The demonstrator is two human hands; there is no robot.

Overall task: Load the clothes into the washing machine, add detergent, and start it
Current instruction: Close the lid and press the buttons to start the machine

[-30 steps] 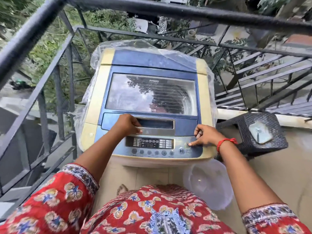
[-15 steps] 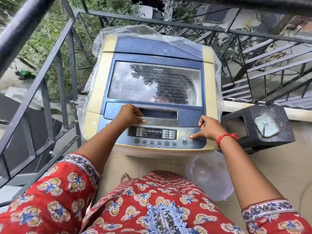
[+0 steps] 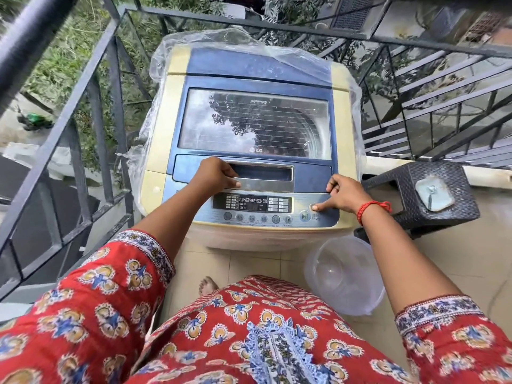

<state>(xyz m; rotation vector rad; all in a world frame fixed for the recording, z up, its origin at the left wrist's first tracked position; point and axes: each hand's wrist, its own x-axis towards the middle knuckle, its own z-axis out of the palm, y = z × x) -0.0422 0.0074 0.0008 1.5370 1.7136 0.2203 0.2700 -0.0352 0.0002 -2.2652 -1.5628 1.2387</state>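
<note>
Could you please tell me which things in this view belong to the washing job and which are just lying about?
Part of the job:
- washing machine, lid shut
- control panel
- left hand on the lid handle
- right hand, one finger on a round button

Just lying about:
- clear plastic tub on the floor
- dark wicker stool
- plastic sheet behind the machine

Tiled floor (image 3: pixel 471 261): washer (image 3: pixel 177 112), tub (image 3: pixel 343 275), stool (image 3: pixel 432 200).
</note>
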